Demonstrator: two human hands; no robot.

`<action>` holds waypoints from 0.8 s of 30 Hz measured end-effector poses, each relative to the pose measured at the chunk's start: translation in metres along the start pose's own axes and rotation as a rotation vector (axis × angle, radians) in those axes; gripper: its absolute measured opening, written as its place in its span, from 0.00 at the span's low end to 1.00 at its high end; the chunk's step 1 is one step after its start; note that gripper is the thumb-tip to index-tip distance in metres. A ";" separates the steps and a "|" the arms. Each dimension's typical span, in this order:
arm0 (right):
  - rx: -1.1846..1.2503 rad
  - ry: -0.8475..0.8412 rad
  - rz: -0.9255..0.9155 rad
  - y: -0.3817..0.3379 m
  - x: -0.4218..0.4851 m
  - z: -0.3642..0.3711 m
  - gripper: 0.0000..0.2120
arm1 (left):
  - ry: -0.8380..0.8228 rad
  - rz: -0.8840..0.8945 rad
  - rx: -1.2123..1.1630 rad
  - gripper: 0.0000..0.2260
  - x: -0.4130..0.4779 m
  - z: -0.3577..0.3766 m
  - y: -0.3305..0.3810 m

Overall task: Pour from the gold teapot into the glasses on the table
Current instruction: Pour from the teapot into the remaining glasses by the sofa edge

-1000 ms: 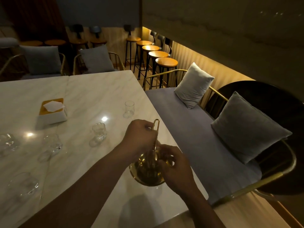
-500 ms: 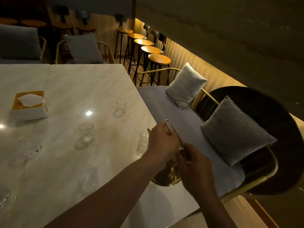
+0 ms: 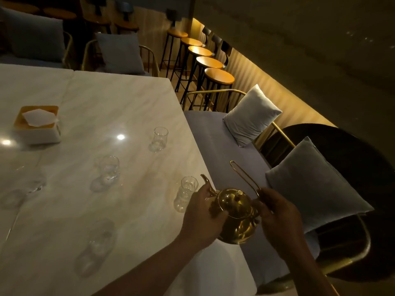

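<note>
The gold teapot (image 3: 236, 214) sits at the near right edge of the marble table (image 3: 74, 210), lid on, spout pointing toward a clear glass (image 3: 185, 193) just left of it. My left hand (image 3: 203, 218) grips the pot's left side by the spout base. My right hand (image 3: 277, 214) pinches the base of the long looped handle, which sticks up and back. More clear glasses stand on the table: one farther back (image 3: 159, 138), one in the middle (image 3: 108, 171), one near me (image 3: 96, 246), and blurred ones at the far left.
A tissue box (image 3: 37, 124) stands at the left of the table. To the right runs a grey bench (image 3: 224, 159) with two cushions. Bar stools (image 3: 213, 73) line the wall behind, and chairs with cushions stand beyond the table's far edge.
My left hand has dropped from the top of the handle to the pot's side by the spout. The handle loop now stands free. The view has shifted left, showing the glass beside the spout.
</note>
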State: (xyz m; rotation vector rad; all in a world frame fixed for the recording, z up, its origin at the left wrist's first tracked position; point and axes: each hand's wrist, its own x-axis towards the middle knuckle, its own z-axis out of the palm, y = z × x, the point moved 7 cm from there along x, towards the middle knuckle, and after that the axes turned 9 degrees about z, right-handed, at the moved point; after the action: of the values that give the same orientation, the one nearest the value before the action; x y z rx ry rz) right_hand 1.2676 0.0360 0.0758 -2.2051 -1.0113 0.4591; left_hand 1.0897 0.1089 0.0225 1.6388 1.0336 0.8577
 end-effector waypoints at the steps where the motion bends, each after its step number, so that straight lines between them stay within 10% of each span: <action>1: 0.004 -0.012 -0.011 0.002 0.006 0.000 0.15 | -0.020 -0.009 0.007 0.34 -0.005 0.005 -0.011; 24: -0.076 -0.349 -0.253 0.020 0.107 0.043 0.13 | 0.305 -0.397 -0.367 0.18 0.029 0.090 -0.106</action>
State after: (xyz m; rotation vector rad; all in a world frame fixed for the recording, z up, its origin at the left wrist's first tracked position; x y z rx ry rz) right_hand 1.3227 0.1264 0.0268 -2.0647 -1.4933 0.7133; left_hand 1.1568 0.1197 -0.1019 0.9716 1.2704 0.9732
